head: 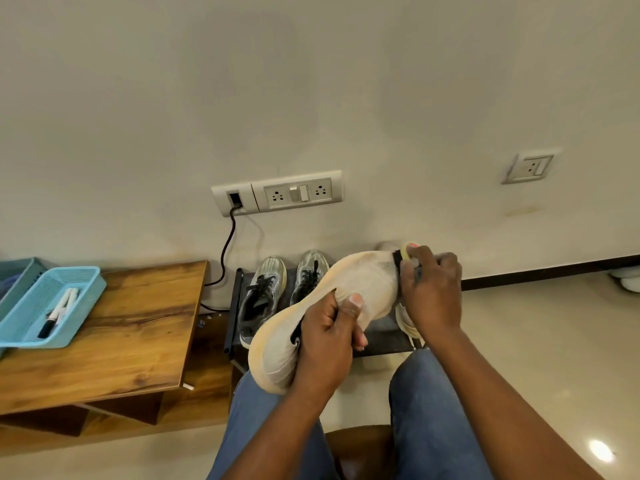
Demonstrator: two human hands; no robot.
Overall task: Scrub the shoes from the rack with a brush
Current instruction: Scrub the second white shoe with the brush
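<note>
Currently, right hand [431,289] curled round a small brush [408,252] with a yellowish handle, pressed to the toe end of a white shoe [349,282]; left hand [329,336] clamped on that shoe's middle, holding it sole-up over the lap. Behind it, on the low rack [384,336]: a grey laced pair [284,289], seemingly not yet scrubbed, and a pale shoe [405,318] half hidden. By my judgement, scrubbing is under way on one shoe, with the rest outstanding.
</note>
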